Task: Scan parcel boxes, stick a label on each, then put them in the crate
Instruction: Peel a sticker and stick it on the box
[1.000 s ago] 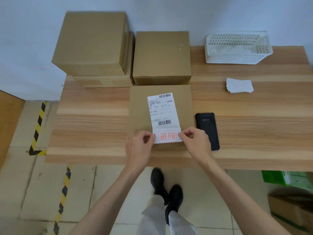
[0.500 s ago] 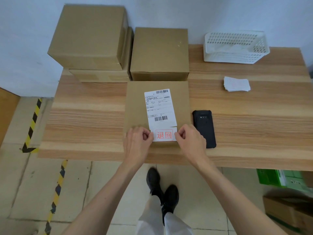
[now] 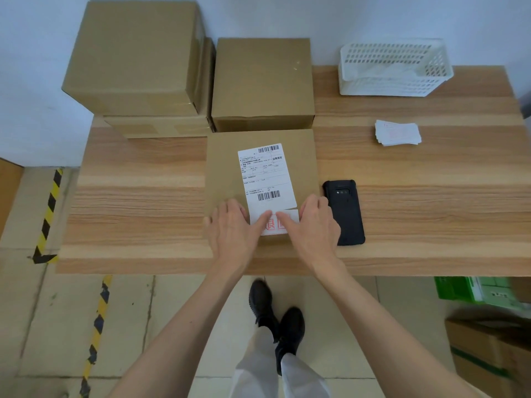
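At the table's far right corner we see a white perforated basket with something pale and unclear inside; a stack of white slips lies nearer, a black handheld scanner sits just right of the flat parcel box, and three more cardboard boxes crowd the far left edge. That parcel box lies at the near edge, mid-table, bearing a white shipping label with two barcodes. Our left hand and right hand lie flat with fingers straight, thumbs pressing a small red-printed sticker overlapping the shipping label's lower edge.

A parcel-handling workroom: plain cardboard boxes stacked on a wooden bench, a barcoded shipping label, and yellow-black hazard tape on the tiled floor.
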